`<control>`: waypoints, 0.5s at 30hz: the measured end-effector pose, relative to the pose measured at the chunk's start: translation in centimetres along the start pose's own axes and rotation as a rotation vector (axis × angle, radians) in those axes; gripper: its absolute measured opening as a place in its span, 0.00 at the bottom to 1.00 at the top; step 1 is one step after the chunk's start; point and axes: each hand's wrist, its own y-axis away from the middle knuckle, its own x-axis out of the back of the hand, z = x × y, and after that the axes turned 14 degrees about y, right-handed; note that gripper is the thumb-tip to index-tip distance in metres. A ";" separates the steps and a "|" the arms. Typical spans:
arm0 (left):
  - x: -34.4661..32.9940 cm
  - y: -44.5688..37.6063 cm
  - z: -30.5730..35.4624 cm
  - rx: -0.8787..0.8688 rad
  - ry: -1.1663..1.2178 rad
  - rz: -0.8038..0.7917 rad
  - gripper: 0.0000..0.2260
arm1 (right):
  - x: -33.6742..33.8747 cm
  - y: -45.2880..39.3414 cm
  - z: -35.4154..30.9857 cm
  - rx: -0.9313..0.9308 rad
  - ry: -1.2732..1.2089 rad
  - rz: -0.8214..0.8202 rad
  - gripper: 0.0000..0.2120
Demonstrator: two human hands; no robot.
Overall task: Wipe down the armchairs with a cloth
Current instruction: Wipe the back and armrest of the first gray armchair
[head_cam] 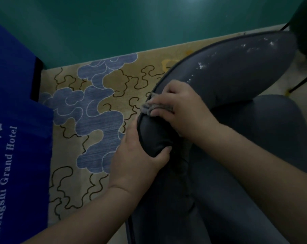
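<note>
Grey leather armrest [228, 71] ran toward two o'clock from our right hand [182, 110], which pressed the cloth [150, 107] on its near end; white specks [202, 65] lay beyond. Our left hand [137, 155] gripped the armrest's tip.

Cloth [153, 107] mostly under right hand [182, 110]

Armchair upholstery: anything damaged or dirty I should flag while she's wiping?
Yes. White flecks dot the upper curved cushion of the armchair, beyond where the right hand presses the cloth. Whether they are dust or flaking upholstery is unclear. The left hand grips the arm's end.
</note>
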 end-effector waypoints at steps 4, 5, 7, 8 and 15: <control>0.0 0.0 -0.1 -0.008 0.002 0.001 0.44 | -0.2 -3.7 2.3 -0.311 0.136 0.160 0.12; 0.0 0.1 -0.1 -0.008 0.006 0.002 0.44 | -0.4 -3.8 2.3 -0.337 0.133 0.176 0.12; 0.0 0.1 -0.2 -0.012 0.007 0.001 0.44 | -1.1 -2.1 1.5 -0.265 0.121 0.198 0.10; 0.0 0.0 -0.2 -0.015 0.006 0.002 0.44 | -1.3 -0.8 0.8 -0.209 0.091 0.209 0.09; 0.3 0.0 0.0 -0.004 0.053 -0.008 0.43 | -0.2 -1.8 4.9 -0.403 0.043 0.330 0.09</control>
